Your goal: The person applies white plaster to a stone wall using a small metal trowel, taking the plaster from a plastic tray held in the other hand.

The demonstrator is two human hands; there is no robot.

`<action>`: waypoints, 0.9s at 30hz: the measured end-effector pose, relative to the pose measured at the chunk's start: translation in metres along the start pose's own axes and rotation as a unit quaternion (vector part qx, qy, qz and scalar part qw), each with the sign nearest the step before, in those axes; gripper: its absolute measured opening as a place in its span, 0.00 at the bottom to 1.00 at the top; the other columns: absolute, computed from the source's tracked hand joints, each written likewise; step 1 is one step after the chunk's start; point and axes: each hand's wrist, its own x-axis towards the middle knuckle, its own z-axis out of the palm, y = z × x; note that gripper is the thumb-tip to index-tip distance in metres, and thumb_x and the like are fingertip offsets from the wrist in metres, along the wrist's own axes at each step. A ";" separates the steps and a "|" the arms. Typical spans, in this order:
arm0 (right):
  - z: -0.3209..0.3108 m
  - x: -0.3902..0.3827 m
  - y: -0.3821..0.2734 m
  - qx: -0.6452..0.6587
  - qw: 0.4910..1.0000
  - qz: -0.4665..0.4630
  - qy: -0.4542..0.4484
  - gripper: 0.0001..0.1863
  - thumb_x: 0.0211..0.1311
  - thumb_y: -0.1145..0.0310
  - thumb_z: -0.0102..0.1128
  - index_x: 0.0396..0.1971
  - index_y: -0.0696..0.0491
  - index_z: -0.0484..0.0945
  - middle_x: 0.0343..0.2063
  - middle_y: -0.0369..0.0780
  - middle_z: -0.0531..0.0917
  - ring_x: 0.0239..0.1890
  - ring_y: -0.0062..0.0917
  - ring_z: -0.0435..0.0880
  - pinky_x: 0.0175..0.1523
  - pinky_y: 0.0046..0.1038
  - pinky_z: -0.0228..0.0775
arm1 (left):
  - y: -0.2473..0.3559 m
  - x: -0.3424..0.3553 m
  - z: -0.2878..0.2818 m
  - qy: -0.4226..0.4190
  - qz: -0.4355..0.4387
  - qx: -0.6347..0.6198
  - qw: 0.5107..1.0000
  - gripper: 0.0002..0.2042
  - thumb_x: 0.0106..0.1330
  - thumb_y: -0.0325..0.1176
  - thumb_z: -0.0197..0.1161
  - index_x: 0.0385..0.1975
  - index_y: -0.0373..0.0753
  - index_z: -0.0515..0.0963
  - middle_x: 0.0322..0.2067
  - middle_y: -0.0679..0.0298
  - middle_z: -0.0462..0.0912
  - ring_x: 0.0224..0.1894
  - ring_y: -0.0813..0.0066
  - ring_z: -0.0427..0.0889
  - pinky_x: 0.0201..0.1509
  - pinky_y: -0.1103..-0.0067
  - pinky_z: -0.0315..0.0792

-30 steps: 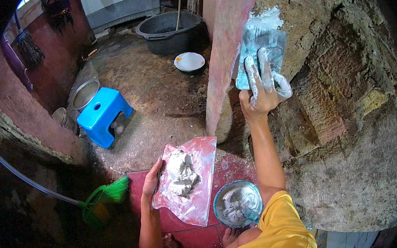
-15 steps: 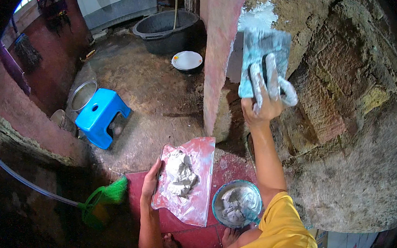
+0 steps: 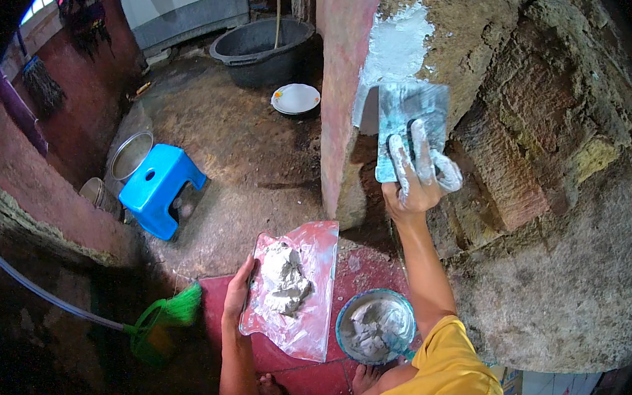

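My right hand (image 3: pixel 420 180), its fingers coated white, grips a flat bluish plastering trowel (image 3: pixel 412 105) at the wall's edge. Just above the blade, a wet patch of white plaster (image 3: pixel 398 44) covers part of the rough brown wall (image 3: pixel 485 32). My left hand (image 3: pixel 238 288) holds the left edge of a reddish board (image 3: pixel 317 272) smeared with white, its fingers mostly hidden beneath. A lumpy heap of plaster (image 3: pixel 285 280) lies on the board. Below and to its right, a round bucket (image 3: pixel 340 338) holds more white plaster (image 3: pixel 380 329).
A blue plastic stool (image 3: pixel 157 185) stands on the floor at left, beside a round metal-rimmed lid (image 3: pixel 131 155). Further back are a large black tub (image 3: pixel 256 66) and a white plate (image 3: pixel 295 99). A green brush (image 3: pixel 173 309) lies lower left. A pinkish wall edge (image 3: pixel 339 88) rises in the middle.
My right hand and the trowel have moved down the wall, exposing a larger white plaster patch above the blade. My left hand and the board have hardly moved.
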 end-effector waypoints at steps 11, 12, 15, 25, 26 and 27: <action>0.015 0.043 -0.015 -0.039 0.999 -0.029 -0.019 0.17 0.38 0.68 0.49 0.33 0.46 0.78 0.41 0.38 0.75 0.31 0.25 0.71 0.42 0.25 0.53 | 0.001 0.002 0.004 0.014 -0.006 -0.015 1.000 0.16 0.62 0.39 0.45 0.41 0.33 0.68 0.38 0.63 0.73 0.38 0.77 0.72 0.45 0.82 0.64; 0.016 0.033 -0.015 -0.031 0.999 -0.022 -0.030 0.18 0.37 0.69 0.49 0.33 0.46 0.78 0.41 0.38 0.75 0.31 0.25 0.71 0.41 0.25 0.53 | -0.001 0.002 0.003 0.021 0.007 0.002 1.000 0.16 0.62 0.39 0.45 0.41 0.33 0.68 0.39 0.63 0.73 0.39 0.77 0.72 0.45 0.81 0.64; 0.014 0.001 -0.018 -0.037 0.996 -0.025 -0.072 0.18 0.36 0.70 0.49 0.33 0.47 0.78 0.41 0.39 0.75 0.31 0.26 0.72 0.39 0.26 0.56 | 0.002 0.001 0.003 0.007 -0.006 0.008 1.000 0.17 0.62 0.39 0.45 0.42 0.32 0.68 0.39 0.63 0.72 0.39 0.77 0.71 0.46 0.81 0.64; -0.002 0.008 -0.028 0.045 0.995 -0.013 -0.089 0.18 0.46 0.56 0.50 0.36 0.49 0.76 0.42 0.47 0.73 0.36 0.32 0.75 0.42 0.29 0.62 | 0.004 -0.001 0.008 0.011 0.009 0.036 0.999 0.18 0.61 0.40 0.45 0.43 0.32 0.67 0.40 0.63 0.72 0.40 0.76 0.71 0.46 0.81 0.64; -0.003 0.008 -0.031 0.038 0.996 -0.012 -0.086 0.20 0.52 0.51 0.46 0.33 0.51 0.78 0.40 0.48 0.74 0.35 0.32 0.76 0.41 0.28 0.61 | 0.006 -0.003 0.010 0.015 0.001 0.030 0.999 0.18 0.61 0.40 0.45 0.43 0.32 0.67 0.40 0.63 0.72 0.40 0.76 0.71 0.46 0.81 0.63; -0.010 0.005 -0.034 0.017 0.993 0.001 -0.119 0.22 0.52 0.49 0.45 0.33 0.52 0.77 0.39 0.48 0.74 0.35 0.35 0.75 0.39 0.31 0.62 | 0.007 -0.005 0.011 0.020 -0.007 0.025 0.999 0.18 0.61 0.41 0.46 0.43 0.32 0.67 0.40 0.63 0.72 0.40 0.76 0.71 0.46 0.81 0.63</action>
